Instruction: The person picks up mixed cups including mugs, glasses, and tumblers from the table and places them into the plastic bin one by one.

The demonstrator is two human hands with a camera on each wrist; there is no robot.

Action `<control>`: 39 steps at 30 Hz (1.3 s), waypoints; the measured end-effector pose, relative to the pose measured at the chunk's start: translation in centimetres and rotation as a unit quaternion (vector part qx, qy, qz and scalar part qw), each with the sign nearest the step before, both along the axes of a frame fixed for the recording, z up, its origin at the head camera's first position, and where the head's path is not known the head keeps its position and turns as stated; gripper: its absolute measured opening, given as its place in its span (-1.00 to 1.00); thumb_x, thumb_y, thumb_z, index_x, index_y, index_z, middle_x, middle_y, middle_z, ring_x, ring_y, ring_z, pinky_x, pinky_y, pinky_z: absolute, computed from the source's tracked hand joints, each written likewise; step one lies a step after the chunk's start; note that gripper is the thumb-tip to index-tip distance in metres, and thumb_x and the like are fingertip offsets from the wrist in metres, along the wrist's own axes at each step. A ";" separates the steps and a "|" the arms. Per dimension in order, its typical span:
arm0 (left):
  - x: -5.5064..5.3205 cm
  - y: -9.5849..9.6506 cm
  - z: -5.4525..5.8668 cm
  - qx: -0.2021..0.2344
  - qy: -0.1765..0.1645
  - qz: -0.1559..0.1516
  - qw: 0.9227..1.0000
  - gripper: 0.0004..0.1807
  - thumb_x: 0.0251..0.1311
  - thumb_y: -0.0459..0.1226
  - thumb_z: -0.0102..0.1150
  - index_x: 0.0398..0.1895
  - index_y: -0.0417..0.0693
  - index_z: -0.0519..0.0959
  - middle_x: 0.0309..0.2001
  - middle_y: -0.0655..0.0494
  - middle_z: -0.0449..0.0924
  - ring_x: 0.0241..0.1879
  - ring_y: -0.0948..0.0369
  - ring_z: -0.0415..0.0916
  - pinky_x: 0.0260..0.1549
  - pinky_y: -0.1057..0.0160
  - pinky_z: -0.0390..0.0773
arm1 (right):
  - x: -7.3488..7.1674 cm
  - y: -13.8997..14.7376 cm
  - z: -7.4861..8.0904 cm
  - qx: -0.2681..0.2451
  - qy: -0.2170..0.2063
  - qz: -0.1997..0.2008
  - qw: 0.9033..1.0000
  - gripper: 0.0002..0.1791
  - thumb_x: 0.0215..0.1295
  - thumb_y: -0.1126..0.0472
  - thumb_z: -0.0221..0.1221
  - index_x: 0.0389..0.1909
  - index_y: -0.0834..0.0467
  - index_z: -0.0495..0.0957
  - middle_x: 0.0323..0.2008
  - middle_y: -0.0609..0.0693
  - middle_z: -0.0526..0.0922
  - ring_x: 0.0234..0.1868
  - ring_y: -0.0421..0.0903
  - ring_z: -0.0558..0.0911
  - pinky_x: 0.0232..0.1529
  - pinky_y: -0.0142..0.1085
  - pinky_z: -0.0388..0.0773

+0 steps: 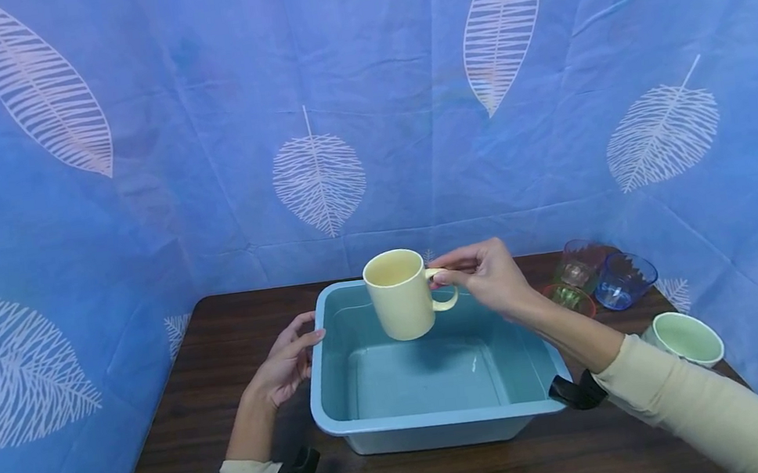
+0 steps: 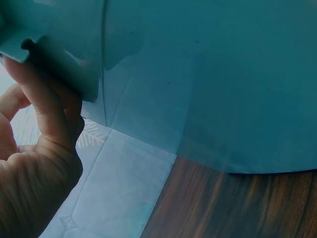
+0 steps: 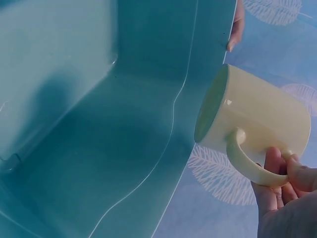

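A pale yellow mug hangs upright over the blue plastic basin, apart from its floor. My right hand pinches the mug by the upper part of its handle; the right wrist view shows thumb and fingers on the handle. At the basin's left side, my left hand grips the rim, with the thumb on top. The left wrist view has its fingers curled under the rim's edge. Inside the basin only the bare floor and a shadow show.
Right of the basin, partly behind my right forearm, stand tinted glasses: a pink one, a blue one and a green one with a red rim. A light green cup sits near the dark wooden table's right edge. A blue leaf-patterned cloth hangs behind.
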State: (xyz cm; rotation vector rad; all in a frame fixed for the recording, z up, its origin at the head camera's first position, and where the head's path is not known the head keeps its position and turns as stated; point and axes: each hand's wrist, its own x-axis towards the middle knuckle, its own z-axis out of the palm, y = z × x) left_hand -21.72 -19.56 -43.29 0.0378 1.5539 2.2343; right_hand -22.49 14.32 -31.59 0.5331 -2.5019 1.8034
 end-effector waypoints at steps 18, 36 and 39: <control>-0.6 0.1 0.5 -0.007 0.000 -0.004 1.000 -0.51 0.54 -0.35 0.01 0.41 -0.15 0.12 -0.15 -0.04 0.67 -0.37 0.24 0.76 -0.42 0.31 0.78 | -0.8 -1.3 -0.5 0.031 -0.067 0.011 0.997 -0.83 0.35 0.46 0.29 -0.08 0.39 0.73 -0.24 0.20 0.81 -0.17 0.10 0.81 0.12 -0.03 0.71; -0.2 0.2 0.2 -0.013 -0.004 0.000 1.000 -0.50 0.54 -0.32 0.03 0.41 -0.13 0.12 -0.17 0.00 0.67 -0.35 0.23 0.77 -0.41 0.31 0.78 | -0.5 -2.7 -1.5 0.032 -0.121 0.027 0.992 -0.84 0.33 0.47 0.30 -0.11 0.43 0.70 -0.28 0.21 0.80 -0.21 0.04 0.82 0.06 0.01 0.74; -0.1 0.1 0.2 -0.012 -0.004 -0.002 1.000 -0.51 0.54 -0.33 0.03 0.41 -0.12 0.13 -0.19 0.01 0.69 -0.35 0.23 0.77 -0.42 0.31 0.77 | -0.5 -2.9 -1.6 0.046 -0.122 0.033 0.991 -0.84 0.33 0.47 0.30 -0.10 0.41 0.71 -0.28 0.20 0.81 -0.20 0.05 0.82 0.06 -0.02 0.74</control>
